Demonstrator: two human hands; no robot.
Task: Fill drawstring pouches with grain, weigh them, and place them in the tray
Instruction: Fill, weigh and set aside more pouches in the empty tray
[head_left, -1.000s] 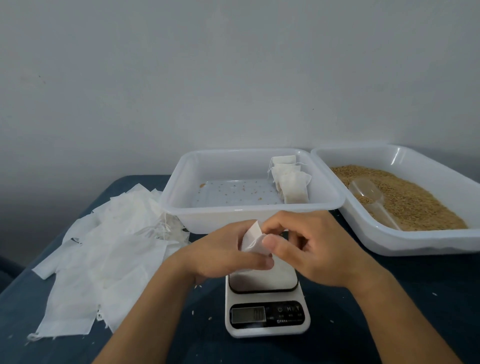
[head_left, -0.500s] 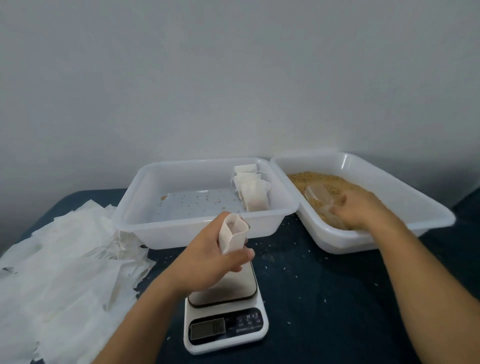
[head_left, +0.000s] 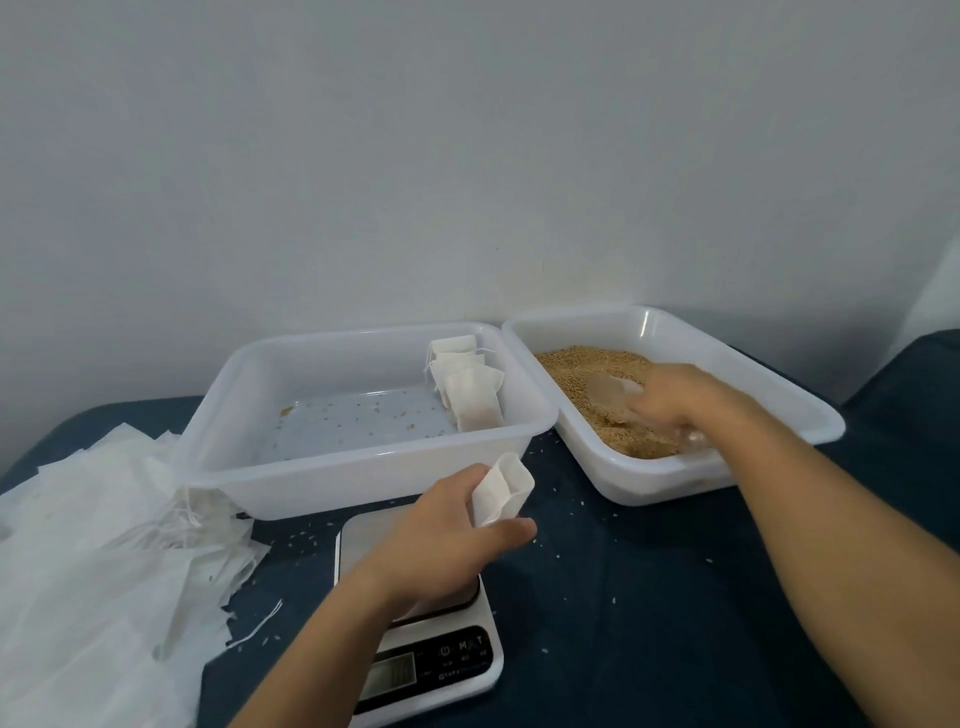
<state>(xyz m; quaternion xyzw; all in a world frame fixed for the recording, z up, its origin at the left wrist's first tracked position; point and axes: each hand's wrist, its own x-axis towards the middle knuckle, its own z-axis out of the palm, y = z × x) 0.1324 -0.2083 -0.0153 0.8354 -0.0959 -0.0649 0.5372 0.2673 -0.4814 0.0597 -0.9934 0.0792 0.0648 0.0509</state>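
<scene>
My left hand (head_left: 452, 525) grips a small white pouch (head_left: 503, 488) with its mouth held open, above the scale (head_left: 415, 623). My right hand (head_left: 675, 397), blurred, reaches into the right tub (head_left: 779, 395) of brown grain (head_left: 587, 379) and holds the clear plastic scoop (head_left: 613, 395). The tray (head_left: 363, 478) in the middle holds three filled pouches (head_left: 467, 395) leaning in its right corner, with loose grains on its floor.
A heap of empty white pouches (head_left: 104, 571) with loose strings covers the table's left side. Scattered grains lie on the dark blue tablecloth (head_left: 623, 623) around the scale. A grey wall stands right behind the tubs.
My right hand let go of the pouch, reached right into the grain tub and took the scoop. The left hand kept the opened pouch over the scale. The view swung right.
</scene>
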